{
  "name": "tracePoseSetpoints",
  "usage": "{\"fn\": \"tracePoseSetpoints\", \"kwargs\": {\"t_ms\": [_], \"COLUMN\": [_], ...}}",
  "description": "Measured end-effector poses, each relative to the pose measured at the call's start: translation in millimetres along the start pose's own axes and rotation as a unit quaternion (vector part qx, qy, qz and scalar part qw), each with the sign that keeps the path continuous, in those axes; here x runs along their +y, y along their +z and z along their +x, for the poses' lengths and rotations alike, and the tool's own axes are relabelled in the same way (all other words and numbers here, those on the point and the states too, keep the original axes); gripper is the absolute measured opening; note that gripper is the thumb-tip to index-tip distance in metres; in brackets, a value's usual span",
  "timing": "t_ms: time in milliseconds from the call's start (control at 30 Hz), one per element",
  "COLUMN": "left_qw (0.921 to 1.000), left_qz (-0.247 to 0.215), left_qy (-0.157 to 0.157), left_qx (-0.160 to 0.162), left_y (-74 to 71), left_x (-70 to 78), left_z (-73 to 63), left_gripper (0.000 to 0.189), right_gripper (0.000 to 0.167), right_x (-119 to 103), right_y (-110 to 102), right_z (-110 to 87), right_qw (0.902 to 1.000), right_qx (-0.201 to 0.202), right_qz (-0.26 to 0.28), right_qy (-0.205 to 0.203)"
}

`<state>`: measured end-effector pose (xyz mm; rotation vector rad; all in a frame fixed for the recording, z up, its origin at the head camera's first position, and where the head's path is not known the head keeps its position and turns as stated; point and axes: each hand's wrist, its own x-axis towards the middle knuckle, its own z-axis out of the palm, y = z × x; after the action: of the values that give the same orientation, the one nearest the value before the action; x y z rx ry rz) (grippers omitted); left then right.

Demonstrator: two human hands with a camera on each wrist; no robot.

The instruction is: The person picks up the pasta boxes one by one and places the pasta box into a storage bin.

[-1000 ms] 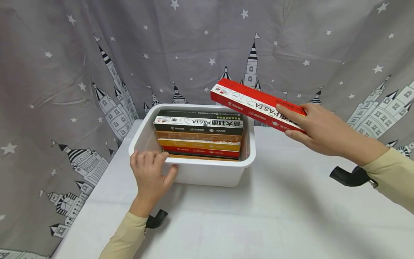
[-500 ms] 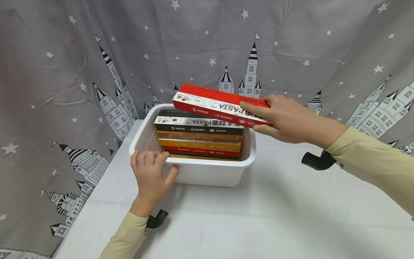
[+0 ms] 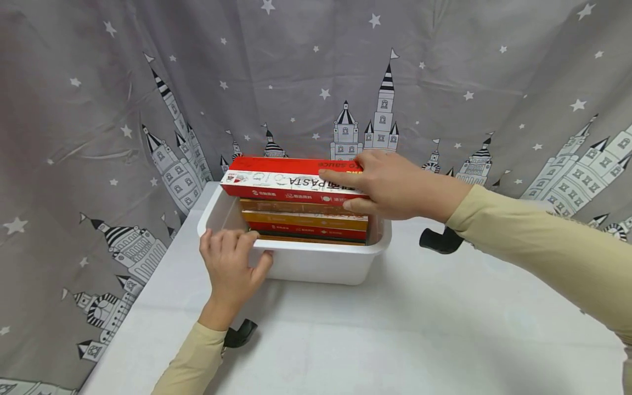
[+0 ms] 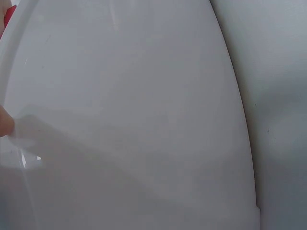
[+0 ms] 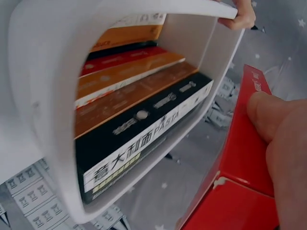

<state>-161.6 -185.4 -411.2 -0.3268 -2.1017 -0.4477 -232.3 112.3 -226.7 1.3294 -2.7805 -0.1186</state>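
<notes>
My right hand (image 3: 395,184) grips the right end of a red and white pasta box (image 3: 291,181), thumb on its near face and fingers over the top. The box is held level over the back of a white plastic bin (image 3: 316,266). Several more pasta boxes (image 3: 306,219) stand on edge inside, in orange, red, brown and black. In the right wrist view a black pasta box (image 5: 148,120) is the rearmost one, and the red box stays outside the rim. My left hand (image 3: 232,269) holds the bin's front left rim, fingers over the edge and thumb against the outer wall.
The bin stands on a white-covered table (image 3: 395,329). Behind and to the left hangs a grey curtain (image 3: 296,66) printed with castles and stars. Black wrist mounts (image 3: 439,240) stick out below both forearms.
My right hand has carried the red pasta box leftward from the bin's right side until it lies over the back of the bin, now nearly level. The left hand has stayed on the rim.
</notes>
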Motion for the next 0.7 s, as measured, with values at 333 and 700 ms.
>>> {"fn": "tracePoseSetpoints", "kwargs": {"t_ms": [333, 700], "left_qw": [1.0, 0.9999], "left_qz": [-0.003, -0.006], "left_qy": [-0.002, -0.002], "left_qx": [0.005, 0.012], "left_y": [0.2, 0.1], "left_x": [-0.5, 0.3], "left_z": [-0.2, -0.1], "left_gripper": [0.031, 0.03], "right_gripper": [0.065, 0.065], "right_x": [-25.2, -30.6], "right_y": [1.6, 15.0], "right_z": [25.1, 33.3], "right_qw": [0.9979, 0.9958], "right_qx": [-0.06, -0.08], "right_qz": [-0.022, -0.044], "right_qy": [-0.003, -0.005]}}
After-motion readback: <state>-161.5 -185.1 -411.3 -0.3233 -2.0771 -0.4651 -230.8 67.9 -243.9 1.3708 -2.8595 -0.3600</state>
